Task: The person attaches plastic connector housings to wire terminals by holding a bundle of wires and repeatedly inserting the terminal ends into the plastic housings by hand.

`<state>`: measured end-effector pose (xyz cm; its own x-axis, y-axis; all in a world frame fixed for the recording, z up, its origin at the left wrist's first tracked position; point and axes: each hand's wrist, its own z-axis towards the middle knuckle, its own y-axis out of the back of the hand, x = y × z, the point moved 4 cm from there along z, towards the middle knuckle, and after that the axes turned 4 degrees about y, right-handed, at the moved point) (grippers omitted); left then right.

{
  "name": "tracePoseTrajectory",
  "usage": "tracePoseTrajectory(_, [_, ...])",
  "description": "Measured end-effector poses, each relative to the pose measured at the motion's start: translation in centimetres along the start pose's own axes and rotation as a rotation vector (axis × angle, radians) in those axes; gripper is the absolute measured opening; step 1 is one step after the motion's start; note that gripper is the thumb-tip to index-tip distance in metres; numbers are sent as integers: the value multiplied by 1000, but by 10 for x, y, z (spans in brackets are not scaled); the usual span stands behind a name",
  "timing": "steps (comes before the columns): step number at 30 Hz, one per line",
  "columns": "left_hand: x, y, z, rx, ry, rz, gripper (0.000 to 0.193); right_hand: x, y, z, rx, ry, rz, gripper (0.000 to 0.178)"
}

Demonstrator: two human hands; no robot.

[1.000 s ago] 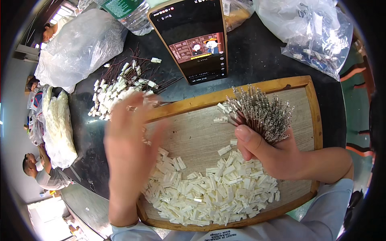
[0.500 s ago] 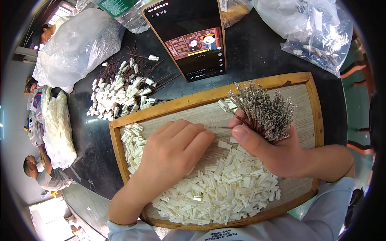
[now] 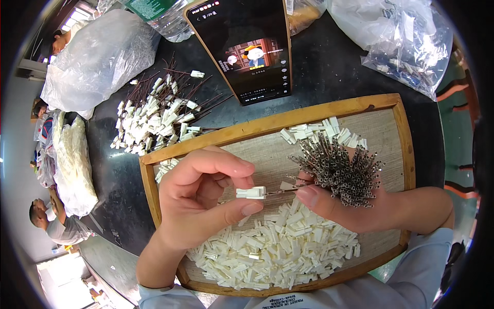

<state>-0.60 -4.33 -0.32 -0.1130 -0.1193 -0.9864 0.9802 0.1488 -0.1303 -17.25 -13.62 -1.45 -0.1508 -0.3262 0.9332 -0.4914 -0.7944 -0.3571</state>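
Note:
A white plastic connector housing sits between the thumb and curled fingers of my left hand. Its right end meets a metal terminal on a thin wire that runs across to my right thumb. My right hand grips a thick bundle of wires, whose crimped metal ends fan out above the palm. Under both hands, a heap of loose white connector housings covers the near part of a wood-framed tray. More housings lie by its far rim, behind the bundle.
Beyond the tray's left corner lies a pile of brown wires with white connectors. A phone playing a cartoon stands behind the tray. Plastic bags and a bottle line the far side of the black table. Other people sit at the left.
My left hand has turned and opened out, revealing the white housing at its fingertips. The wire bundle has tipped lower and toward me, uncovering housings by the far rim.

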Motion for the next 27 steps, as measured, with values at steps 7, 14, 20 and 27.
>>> tracePoseTrajectory(7, [-2, 0, -1, 55, -85, -61, 42, 3, 1, 1, 13, -19, -125, 21])
tracePoseTrajectory(14, [-12, -12, -2, 81, -117, 268, 37, -6, 0, 1, 110, 6, -46, 28])
tracePoseTrajectory(20, [-17, -17, 0, 124, -98, 343, 25, -4, 0, 0, 152, 133, 87, 31])
tracePoseTrajectory(27, [-29, -15, 3, 141, -139, 593, 21, -2, -6, 1, 159, 214, -35, 29])
